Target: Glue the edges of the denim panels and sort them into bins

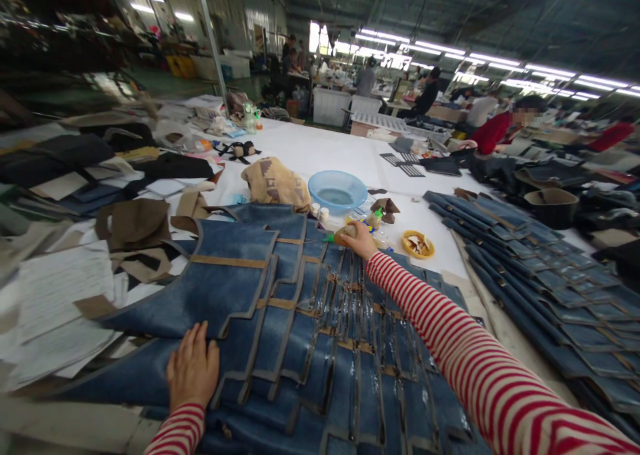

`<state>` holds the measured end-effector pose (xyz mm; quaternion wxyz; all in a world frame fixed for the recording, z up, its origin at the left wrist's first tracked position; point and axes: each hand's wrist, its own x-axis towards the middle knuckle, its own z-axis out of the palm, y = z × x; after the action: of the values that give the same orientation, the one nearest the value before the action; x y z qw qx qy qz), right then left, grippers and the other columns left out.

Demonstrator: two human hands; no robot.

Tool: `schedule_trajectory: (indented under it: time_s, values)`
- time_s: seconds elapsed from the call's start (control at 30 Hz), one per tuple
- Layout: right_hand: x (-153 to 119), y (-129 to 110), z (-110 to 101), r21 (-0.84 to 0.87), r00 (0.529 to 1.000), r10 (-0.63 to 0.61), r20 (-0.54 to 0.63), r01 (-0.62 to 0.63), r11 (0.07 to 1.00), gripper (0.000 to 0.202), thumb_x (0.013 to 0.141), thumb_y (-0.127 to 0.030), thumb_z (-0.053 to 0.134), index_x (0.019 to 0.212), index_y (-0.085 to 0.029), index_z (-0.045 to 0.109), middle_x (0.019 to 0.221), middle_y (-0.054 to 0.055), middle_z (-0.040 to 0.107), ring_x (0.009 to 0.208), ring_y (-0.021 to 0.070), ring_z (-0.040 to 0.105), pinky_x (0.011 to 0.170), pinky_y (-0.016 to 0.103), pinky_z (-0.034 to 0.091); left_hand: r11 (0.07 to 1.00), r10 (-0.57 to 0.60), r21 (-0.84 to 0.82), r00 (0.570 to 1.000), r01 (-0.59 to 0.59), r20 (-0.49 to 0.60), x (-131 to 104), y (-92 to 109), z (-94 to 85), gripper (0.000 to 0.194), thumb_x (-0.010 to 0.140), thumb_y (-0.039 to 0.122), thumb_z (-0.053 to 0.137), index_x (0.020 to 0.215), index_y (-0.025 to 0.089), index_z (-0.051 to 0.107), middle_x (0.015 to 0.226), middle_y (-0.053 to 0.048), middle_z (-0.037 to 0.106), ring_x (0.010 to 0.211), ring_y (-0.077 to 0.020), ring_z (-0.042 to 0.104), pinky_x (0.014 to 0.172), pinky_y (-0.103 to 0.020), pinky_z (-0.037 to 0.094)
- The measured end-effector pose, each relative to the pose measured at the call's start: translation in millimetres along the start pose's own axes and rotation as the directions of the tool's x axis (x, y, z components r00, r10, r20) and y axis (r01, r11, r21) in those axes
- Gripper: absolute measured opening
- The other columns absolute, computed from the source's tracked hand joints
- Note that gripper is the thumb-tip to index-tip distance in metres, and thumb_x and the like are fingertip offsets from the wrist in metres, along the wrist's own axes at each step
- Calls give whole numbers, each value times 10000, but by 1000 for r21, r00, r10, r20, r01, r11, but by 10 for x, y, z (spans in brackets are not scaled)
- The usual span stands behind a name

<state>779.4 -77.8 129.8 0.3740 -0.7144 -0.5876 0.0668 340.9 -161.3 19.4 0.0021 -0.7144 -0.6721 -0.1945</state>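
Note:
Overlapping blue leather-like panels (pixel 230 295) with grey edges and tan strips cover the table in front of me. Along many of their edges runs something wet and shiny. My left hand (pixel 194 367) lies flat on the panels at the lower left, fingers stretched out. With my right arm reaching forward, my right hand (pixel 357 239) grips a small brownish squeeze bottle (pixel 343 236) with a green nozzle. The bottle is tilted, its nozzle pointing left above the far part of the panels.
Beyond the panels are a blue basin (pixel 338 190), a patterned tan cloth (pixel 277 183), a second green-topped bottle (pixel 376 218) and a yellow bowl (pixel 418 244) of scraps. Papers (pixel 65 295) and dark pieces crowd the left. More blue panels (pixel 550 275) lie right, near a person in red (pixel 493 132).

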Motion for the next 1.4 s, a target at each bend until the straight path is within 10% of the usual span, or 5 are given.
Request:
schedule_trajectory:
  time_s: [0.27,1.4]
  values:
    - [-230,-148,-117,137,967,132,220,-164,977,446,660,-493,594,995,-202,544,869,21,591,817,188,551,777,378,447,1000,-13,-21,1000,13,13,0,0,-4,485,874,315,221,1266,98,406,1291,-140,463,1216,-245,377,1004,-427,263]
    - [-995,-637,-252,56,935,-245,257,239,969,393,714,-322,618,1067,-203,495,1022,69,508,985,204,480,895,388,398,998,-8,-66,1000,7,-9,-40,10,1,482,860,291,284,1297,112,379,1302,-155,446,1229,-244,351,1021,-442,229]
